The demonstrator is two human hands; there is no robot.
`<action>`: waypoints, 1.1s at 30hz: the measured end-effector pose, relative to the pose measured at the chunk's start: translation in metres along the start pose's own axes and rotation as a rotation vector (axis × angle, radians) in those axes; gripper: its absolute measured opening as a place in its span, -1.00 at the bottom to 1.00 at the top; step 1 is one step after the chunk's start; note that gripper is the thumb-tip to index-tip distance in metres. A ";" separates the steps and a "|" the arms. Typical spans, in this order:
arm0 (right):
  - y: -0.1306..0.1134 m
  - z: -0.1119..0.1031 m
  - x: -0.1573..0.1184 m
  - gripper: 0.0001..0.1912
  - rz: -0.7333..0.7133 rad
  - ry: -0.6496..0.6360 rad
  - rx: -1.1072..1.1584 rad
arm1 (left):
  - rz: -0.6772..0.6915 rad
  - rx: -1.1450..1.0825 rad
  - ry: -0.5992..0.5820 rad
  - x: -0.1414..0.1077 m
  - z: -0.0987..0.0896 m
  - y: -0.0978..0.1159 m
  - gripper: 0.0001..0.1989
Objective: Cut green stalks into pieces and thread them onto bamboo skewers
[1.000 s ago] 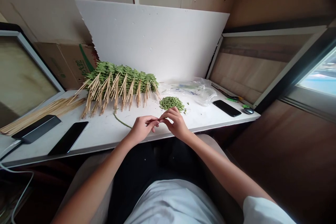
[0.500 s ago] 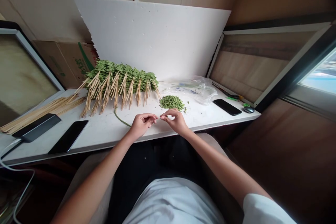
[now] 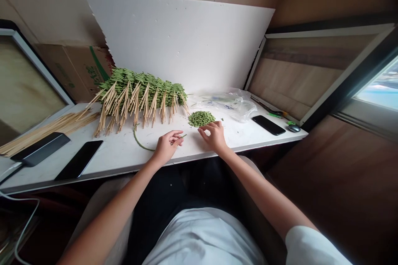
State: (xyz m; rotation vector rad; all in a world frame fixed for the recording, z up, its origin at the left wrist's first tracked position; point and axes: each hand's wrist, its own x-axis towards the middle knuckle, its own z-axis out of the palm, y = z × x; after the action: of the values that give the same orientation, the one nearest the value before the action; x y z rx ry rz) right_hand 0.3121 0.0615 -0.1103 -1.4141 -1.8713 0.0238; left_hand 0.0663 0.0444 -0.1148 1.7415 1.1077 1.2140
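A long green bean (image 3: 141,144) runs in a curve over the white tabletop into my left hand (image 3: 168,147). The fingers of that hand are closed around it, and a short tip of the bean sticks out to the right past the thumb. My right hand (image 3: 214,136) is apart from the left, at the near side of a small heap of cut bean pieces (image 3: 200,117). Its thumb and fingers are spread, with nothing visible between them. Behind and to the left lies a big stack of bean pieces threaded on wooden skewers (image 3: 143,87), with the bare stick ends pointing toward me.
Loose bare skewers (image 3: 52,129) lie at the left, beside a black box-shaped device (image 3: 42,149) and a phone (image 3: 80,160). A clear plastic bag (image 3: 233,105), another phone (image 3: 268,125) and a computer mouse (image 3: 294,128) are to the right. A white foam board (image 3: 186,37) stands behind.
My right hand has moved away from the left, rightward toward the heap, and its fingers have spread. The bean's tip now shows beyond my left fingers.
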 end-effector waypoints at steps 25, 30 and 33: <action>-0.046 0.006 -0.020 -0.62 -0.121 -0.038 0.819 | 0.183 -0.052 -0.146 -0.007 0.005 0.017 -0.76; -0.033 0.000 -0.008 -0.60 -0.117 -0.095 0.681 | 0.103 -0.071 -0.119 -0.003 0.000 0.010 -0.70; -0.009 -0.005 0.003 -0.70 -0.112 0.013 0.371 | 0.057 -0.023 -0.087 -0.002 -0.002 0.007 -0.65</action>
State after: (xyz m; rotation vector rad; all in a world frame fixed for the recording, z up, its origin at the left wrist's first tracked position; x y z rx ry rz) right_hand 0.3070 0.0586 -0.1013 -1.0526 -1.8191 0.2903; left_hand 0.0660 0.0399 -0.1091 1.8018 0.9965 1.1691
